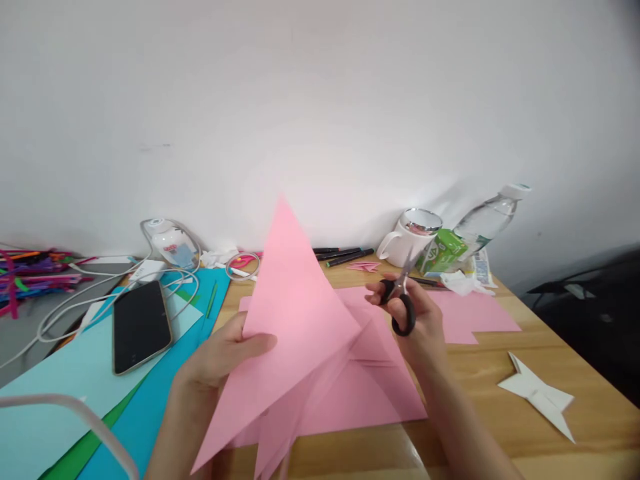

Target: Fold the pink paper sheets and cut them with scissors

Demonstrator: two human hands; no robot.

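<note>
My left hand (225, 353) grips a folded pink sheet of paper (295, 300), its thumb across the front face and the fingers hidden behind. The sheet is raised above the table, with one corner pointing up and loose layers hanging below. In my right hand (423, 310) is a pair of black-handled scissors (404, 288), fingers through the loops and blades pointing up, apart from the paper. More pink paper (360, 400) lies flat underneath. Further right, another pink piece (475, 313) rests on the table behind my right wrist.
A white folded paper shape (537, 390) lies at the right. Along the wall stand a white mug (403, 240), a green carton (443, 252), a tilted water bottle (493, 217) and black markers (345, 256). At left are a phone (141, 327), cables, blue paper (150, 407) and a white bottle (174, 243).
</note>
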